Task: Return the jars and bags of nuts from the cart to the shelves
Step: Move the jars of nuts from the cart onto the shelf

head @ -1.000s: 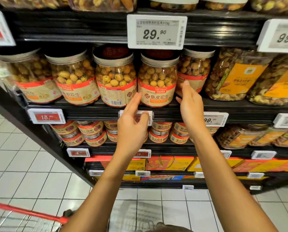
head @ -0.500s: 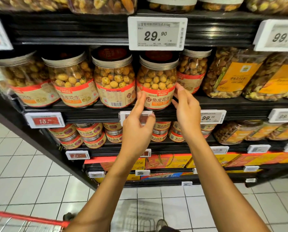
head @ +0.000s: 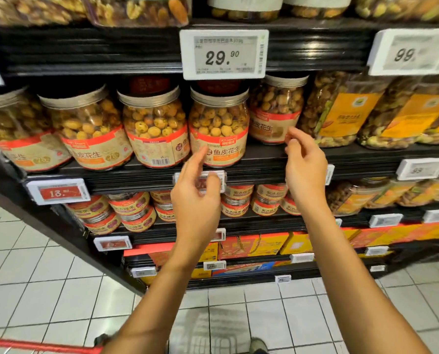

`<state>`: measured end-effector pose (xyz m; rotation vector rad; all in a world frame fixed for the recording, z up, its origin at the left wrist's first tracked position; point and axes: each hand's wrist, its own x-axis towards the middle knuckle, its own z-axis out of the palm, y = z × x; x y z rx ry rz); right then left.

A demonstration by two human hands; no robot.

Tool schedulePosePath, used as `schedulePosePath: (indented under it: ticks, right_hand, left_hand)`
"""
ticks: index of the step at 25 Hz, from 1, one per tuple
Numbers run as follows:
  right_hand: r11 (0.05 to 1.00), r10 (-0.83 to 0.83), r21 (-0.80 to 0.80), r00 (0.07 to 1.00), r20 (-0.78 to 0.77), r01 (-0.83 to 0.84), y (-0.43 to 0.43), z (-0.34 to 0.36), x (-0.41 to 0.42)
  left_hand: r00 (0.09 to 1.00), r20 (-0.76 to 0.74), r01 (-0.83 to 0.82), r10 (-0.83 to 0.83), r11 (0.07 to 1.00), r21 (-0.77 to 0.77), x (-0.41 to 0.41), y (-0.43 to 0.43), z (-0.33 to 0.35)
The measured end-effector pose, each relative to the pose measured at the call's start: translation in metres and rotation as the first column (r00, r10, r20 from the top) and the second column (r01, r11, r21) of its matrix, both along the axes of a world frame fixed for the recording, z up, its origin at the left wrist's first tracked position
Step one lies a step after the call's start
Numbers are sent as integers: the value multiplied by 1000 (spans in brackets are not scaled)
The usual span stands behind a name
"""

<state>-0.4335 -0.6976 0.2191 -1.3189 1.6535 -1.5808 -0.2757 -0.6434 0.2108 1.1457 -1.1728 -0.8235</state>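
Counting 5 big peanut jars (head: 218, 129) in a row on the middle shelf (head: 264, 159). Seeing 1 left hand (head: 195, 203) and 1 right hand (head: 306, 169), making 2. Reading 2 big white price tags (head: 223, 54) above, 29.90 and 99.

Glossy clear jars (head: 218, 123) and bags (head: 341, 111) on matt black shelves (head: 254, 172).
The jars are seen to be shiny transparent plastic, capped with ribbed silvery lids (head: 219, 97) and wrapped in smooth printed labels (head: 223, 152). The bags are formed of glossy clear film. The floor tiles (head: 29, 272) are finished pale and slightly glossy.
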Motion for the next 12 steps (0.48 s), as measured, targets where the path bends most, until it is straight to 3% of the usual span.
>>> schedulePosePath:
  ticks: [4,8,12]
  right_hand:
    - [998,5,64,994,-112,2,-9,12,-33]
    - [995,88,64,987,-134,-80,-20,20,-40]
    - [983,148,128,982,-118,-133,-34,17,-51]
  left_hand:
    - [987,25,158,-158,987,-2,-57,-9,13]
    - [979,206,-16,-9,993,120,-101,-57,38]
    - [976,195,-156,99,940,304,-113,-89,45]
